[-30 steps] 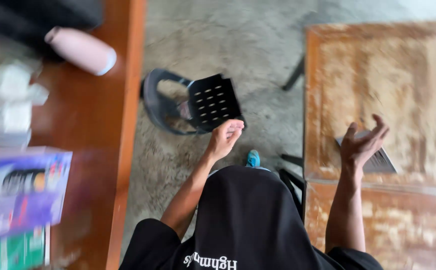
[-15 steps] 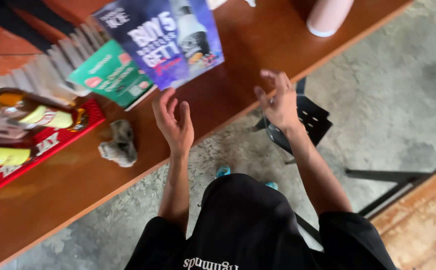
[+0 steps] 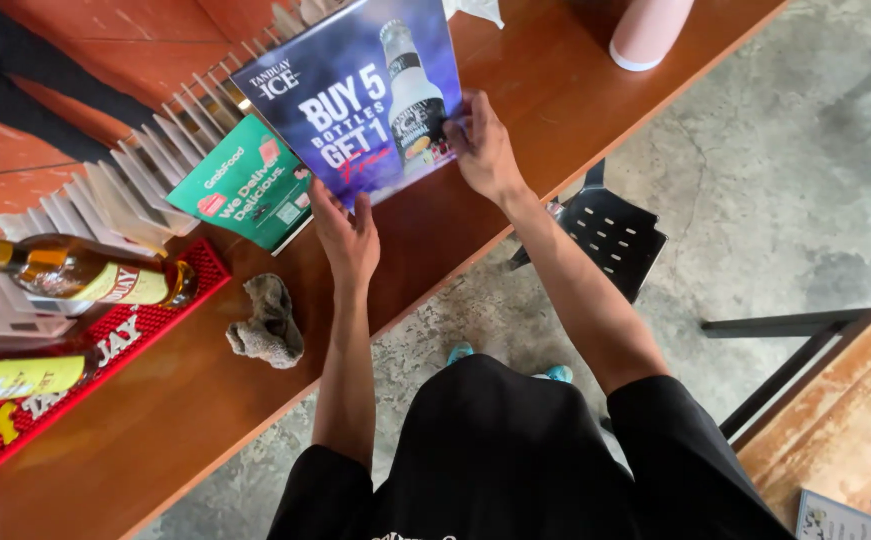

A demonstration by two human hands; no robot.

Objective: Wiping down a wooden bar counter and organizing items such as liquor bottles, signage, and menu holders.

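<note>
both hands grip a blue glossy bottle-picture display card (image 3: 360, 95), left hand (image 3: 347, 232) at its lower edge, right hand (image 3: 482, 148) on its side, above the brown wooden counter (image 3: 475, 230).

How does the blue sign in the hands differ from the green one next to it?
The blue sign is larger and pictures a bottle; the green sign is smaller and shows none. The left hand and right hand grip the blue sign's edges; no hand touches the green sign. Both stand on the wooden counter, overlapping.
</note>
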